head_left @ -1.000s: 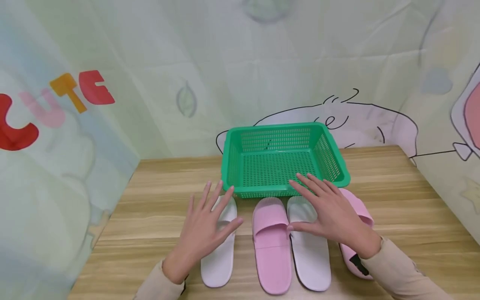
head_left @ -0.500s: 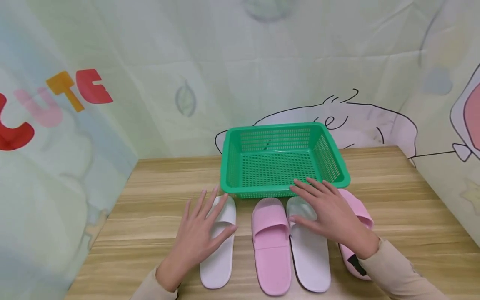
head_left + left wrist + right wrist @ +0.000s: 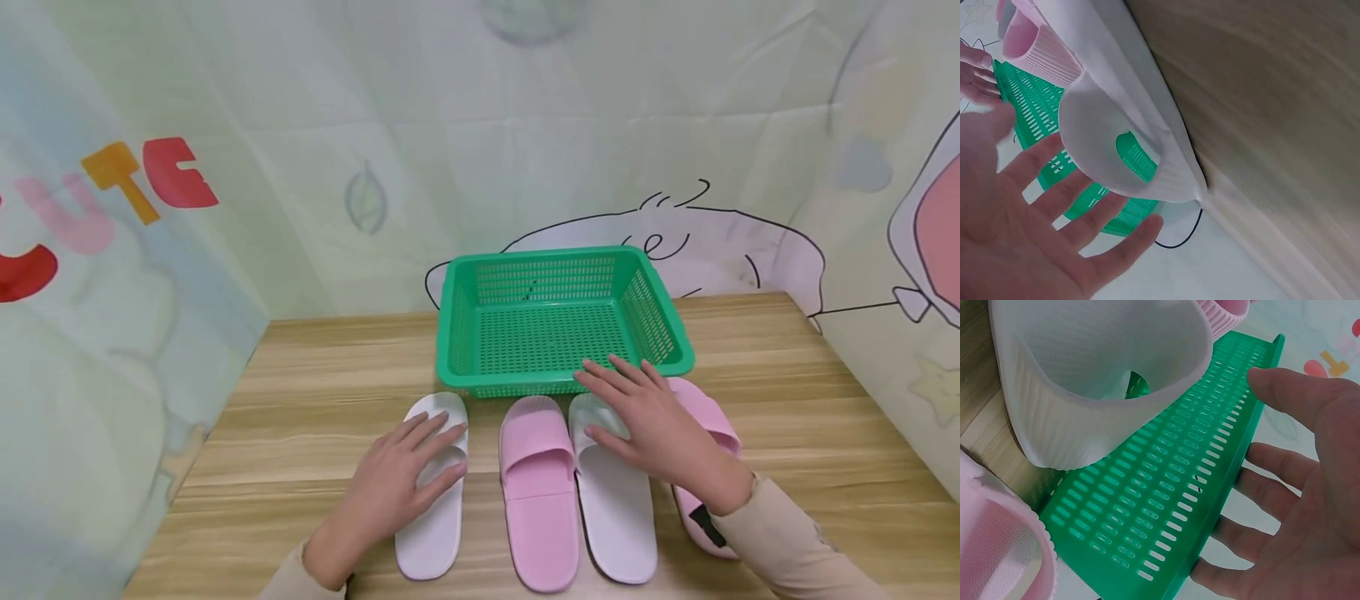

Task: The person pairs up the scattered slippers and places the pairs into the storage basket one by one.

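Observation:
Four slippers would be a row, seen as two white and two pink ones, toes toward the green basket [image 3: 487,382]. My left hand [image 3: 390,479], fingers spread, hovers over the leftmost white slipper [image 3: 431,546]; in the left wrist view its fingertips overlap that slipper's strap [image 3: 1088,128]. Over the other white slipper [image 3: 618,533] is my right hand [image 3: 652,425], its fingers extended and its palm bare in the right wrist view. Between the two white ones lies a pink slipper [image 3: 543,533]. The second pink slipper [image 3: 701,404] is partly hidden under my right forearm.
The basket, with slotted walls and nothing inside, stands at the back of the wooden table [image 3: 322,392]. Behind and beside the table hangs a printed cloth [image 3: 315,150]. A dark patch [image 3: 707,527] shows on the right pink slipper.
My left hand has moved down and back toward me, lower over the left white slipper. My right hand has shifted only slightly. The slippers and basket stay in place.

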A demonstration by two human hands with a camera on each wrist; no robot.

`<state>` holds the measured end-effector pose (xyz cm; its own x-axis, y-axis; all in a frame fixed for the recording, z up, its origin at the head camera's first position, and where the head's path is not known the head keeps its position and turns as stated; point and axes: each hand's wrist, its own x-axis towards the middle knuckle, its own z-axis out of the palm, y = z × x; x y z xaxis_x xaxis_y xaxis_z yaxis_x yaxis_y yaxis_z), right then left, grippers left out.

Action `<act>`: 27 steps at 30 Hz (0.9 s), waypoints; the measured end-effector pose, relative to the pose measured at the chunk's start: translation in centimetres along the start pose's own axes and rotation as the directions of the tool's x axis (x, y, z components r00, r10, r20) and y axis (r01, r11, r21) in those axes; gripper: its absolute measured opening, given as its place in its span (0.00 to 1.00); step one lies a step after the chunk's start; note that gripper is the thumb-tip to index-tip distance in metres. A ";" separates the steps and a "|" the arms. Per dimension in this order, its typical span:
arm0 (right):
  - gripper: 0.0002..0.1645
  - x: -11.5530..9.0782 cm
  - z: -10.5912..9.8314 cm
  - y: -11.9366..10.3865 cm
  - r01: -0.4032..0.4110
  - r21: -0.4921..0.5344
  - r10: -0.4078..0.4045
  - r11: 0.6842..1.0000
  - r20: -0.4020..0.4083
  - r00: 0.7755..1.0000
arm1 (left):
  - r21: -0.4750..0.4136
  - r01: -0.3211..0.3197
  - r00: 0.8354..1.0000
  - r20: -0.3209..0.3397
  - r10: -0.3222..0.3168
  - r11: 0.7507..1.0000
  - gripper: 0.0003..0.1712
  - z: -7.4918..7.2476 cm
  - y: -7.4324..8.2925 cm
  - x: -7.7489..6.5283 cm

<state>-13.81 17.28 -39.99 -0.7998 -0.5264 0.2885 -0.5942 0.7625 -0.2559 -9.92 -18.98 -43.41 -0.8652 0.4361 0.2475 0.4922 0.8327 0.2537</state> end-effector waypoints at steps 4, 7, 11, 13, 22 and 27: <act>0.40 0.1 0.1 0.0 -0.016 0.004 0.016 1.000 0.008 1.000 | 0.030 -0.043 0.999 -0.006 0.043 0.999 0.23 0.0 -0.4 -0.2; 0.39 0.3 0.2 -0.1 -0.021 0.003 0.021 1.000 0.012 1.000 | 0.044 -0.084 0.997 0.001 0.084 0.996 0.27 -0.2 -0.9 -0.4; 0.39 0.4 0.1 -0.2 -0.026 0.002 0.026 1.000 0.013 1.000 | 0.051 -0.146 0.989 0.040 0.144 0.988 0.41 -0.8 -1.6 -0.5; 0.39 0.5 0.1 -0.2 -0.029 0.000 0.029 1.000 0.014 0.999 | 0.045 -0.170 0.984 0.068 0.167 0.984 0.47 -1.1 -2.0 -0.6; 0.38 0.5 0.2 -0.3 -0.036 -0.015 0.036 0.999 0.005 0.999 | 0.009 -0.204 0.966 0.163 0.200 0.979 0.56 -1.5 -2.7 -0.6; 0.38 0.5 0.2 -0.4 -0.038 -0.022 0.038 0.999 -0.001 0.999 | -0.003 -0.214 0.962 0.172 0.211 0.977 0.57 -1.3 -2.7 -0.6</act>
<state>-13.99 16.64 -39.90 -0.8217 -0.4970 0.2791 -0.5615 0.7898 -0.2467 -10.64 -21.94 -43.00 -0.7450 0.6540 0.1312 0.6661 0.7191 0.1979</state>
